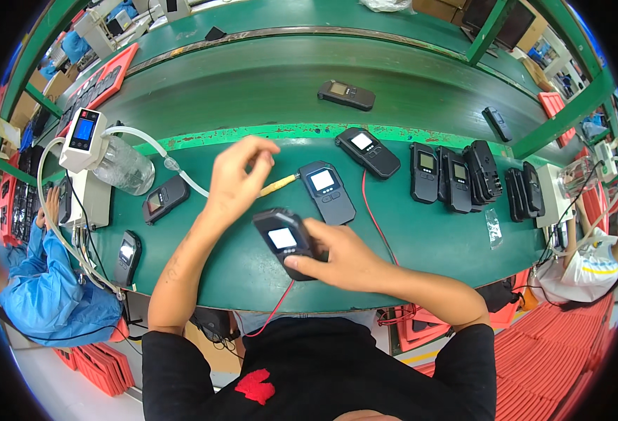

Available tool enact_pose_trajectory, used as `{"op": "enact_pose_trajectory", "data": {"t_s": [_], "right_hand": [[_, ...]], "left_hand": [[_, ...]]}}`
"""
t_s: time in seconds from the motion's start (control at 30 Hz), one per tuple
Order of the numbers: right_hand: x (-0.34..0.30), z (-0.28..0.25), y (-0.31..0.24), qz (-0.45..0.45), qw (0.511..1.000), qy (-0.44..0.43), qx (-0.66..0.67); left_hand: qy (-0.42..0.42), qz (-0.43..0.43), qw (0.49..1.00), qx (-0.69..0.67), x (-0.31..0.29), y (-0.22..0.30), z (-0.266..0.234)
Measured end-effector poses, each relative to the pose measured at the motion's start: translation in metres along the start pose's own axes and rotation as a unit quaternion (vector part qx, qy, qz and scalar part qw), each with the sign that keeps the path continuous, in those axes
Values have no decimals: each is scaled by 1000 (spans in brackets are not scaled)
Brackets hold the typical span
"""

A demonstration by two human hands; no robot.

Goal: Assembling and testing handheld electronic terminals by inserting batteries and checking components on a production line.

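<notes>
My right hand (344,254) grips a black handheld meter (270,223) by its side, tilted above the front of the bench, its screen lit. A red cable (275,309) runs from its lower end toward the bench's front edge. My left hand (239,172) is raised to its upper left, fingers loosely curled and apart, with nothing seen in them. Just right of it lies another lit meter (333,200), whose upper end meets the yellow tip (279,185) of a clear hose. Farther right, a third lit meter (373,156) lies with a red cable beneath it.
A white pump unit (84,137) on a clear bottle (128,168) stands left, with hoses. Two meters (165,200) (128,256) lie near it. Several more (456,179) are grouped right. One meter (346,95) rests beyond the ledge. A co-worker in blue (60,295) sits left.
</notes>
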State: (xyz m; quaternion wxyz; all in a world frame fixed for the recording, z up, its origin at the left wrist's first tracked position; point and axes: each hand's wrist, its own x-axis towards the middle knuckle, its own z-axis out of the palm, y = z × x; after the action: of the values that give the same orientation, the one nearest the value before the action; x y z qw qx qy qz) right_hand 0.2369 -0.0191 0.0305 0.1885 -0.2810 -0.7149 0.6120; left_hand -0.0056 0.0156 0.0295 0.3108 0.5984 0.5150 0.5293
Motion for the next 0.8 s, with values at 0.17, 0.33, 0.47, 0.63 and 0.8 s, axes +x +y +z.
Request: {"op": "enact_pose_trajectory", "data": {"t_s": [0.17,0.33,0.47,0.63,0.8], "right_hand": [[-4,2,7,-19,984,-4,-177],[-3,5,5,-94,951,61,-287],[-2,2,8,-153,914,108,-360],[9,-32,9,-246,841,272,-399],[32,-52,3,-260,783,366,-432]], "left_hand": [[-82,130,939,306,-7,-20,19],[-90,212,905,358,-10,-31,22],[-55,216,917,332,-12,-34,25],[11,244,925,292,-11,-29,22],[55,300,916,260,-10,-23,21]]}}
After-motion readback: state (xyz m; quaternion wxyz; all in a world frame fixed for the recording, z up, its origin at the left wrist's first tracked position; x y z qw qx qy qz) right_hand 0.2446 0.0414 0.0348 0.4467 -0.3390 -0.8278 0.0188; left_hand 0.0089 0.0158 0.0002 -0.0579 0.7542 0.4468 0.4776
